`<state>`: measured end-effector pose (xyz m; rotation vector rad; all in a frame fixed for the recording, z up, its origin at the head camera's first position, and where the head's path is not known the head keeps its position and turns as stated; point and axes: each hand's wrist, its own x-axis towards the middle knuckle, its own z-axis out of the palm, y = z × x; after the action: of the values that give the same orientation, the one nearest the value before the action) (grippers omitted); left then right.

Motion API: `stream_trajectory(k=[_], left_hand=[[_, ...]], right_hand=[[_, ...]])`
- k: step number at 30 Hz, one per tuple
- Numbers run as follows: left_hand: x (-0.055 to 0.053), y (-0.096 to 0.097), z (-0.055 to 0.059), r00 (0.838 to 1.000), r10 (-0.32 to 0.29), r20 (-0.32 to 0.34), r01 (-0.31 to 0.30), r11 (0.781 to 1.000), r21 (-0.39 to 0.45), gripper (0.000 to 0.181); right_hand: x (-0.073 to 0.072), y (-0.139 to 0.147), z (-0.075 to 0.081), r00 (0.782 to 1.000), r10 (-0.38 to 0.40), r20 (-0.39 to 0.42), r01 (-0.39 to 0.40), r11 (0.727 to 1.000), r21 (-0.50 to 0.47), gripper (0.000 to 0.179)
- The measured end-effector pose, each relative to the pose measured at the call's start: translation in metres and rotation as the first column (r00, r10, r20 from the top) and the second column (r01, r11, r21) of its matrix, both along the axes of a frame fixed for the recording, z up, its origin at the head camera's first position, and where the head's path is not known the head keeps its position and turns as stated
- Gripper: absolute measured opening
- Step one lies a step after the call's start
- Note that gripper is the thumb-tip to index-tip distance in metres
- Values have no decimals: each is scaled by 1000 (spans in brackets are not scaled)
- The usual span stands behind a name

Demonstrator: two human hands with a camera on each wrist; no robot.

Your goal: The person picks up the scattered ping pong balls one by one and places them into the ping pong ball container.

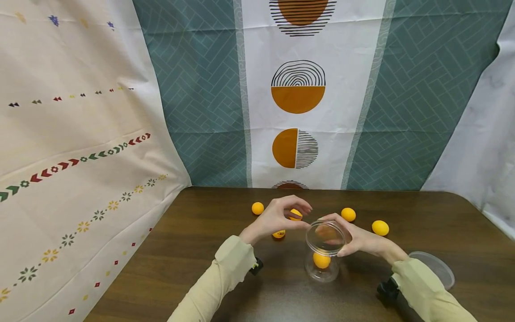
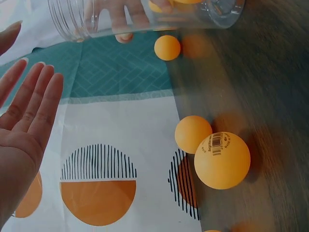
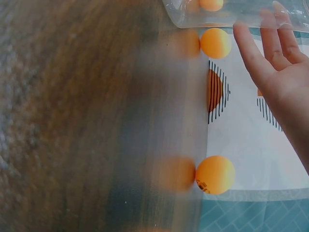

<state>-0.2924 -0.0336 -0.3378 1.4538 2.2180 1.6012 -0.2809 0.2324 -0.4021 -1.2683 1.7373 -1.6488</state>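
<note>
A clear plastic jar (image 1: pixel 322 273) stands upright on the table, its mouth uncovered. One orange ping-pong ball (image 1: pixel 321 260) shows inside it in the head view. My right hand (image 1: pixel 360 239) holds the jar near the rim, thumb on the near side and fingers around the far side. Left of the rim hovers my left hand (image 1: pixel 277 218), its fingers extended and nothing held. In the left wrist view, that hand (image 2: pixel 29 111) is apart from the jar (image 2: pixel 140 21). Behind the left hand lies another ball (image 1: pixel 295 214), partly hidden by its fingers.
More orange balls lie on the brown table (image 1: pixel 193 250): one at the back left (image 1: pixel 257 208), one beside the left wrist (image 1: pixel 279 234), and two balls (image 1: pixel 348 214) (image 1: pixel 380 227) on the right. A clear round lid (image 1: pixel 436 268) lies partly behind the right sleeve. Patterned cloth (image 1: pixel 193 89) hangs behind.
</note>
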Motion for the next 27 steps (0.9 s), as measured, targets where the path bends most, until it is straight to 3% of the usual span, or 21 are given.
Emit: stream_trajectory(k=[7, 10, 27], left_hand=[[15, -8, 19, 1000, -2, 11, 2, 1000, -1, 34], [16, -10, 20, 1000, 9, 16, -9, 1000, -9, 33], [6, -24, 7, 992, 118, 49, -115, 992, -50, 31]], right_hand=[[0, 0, 0, 1000, -8, -1, 8, 1000, 12, 71], [1, 0, 1, 1000, -12, 0, 12, 1000, 16, 71], [1, 0, 2, 1000, -19, 1, 19, 1000, 14, 71]])
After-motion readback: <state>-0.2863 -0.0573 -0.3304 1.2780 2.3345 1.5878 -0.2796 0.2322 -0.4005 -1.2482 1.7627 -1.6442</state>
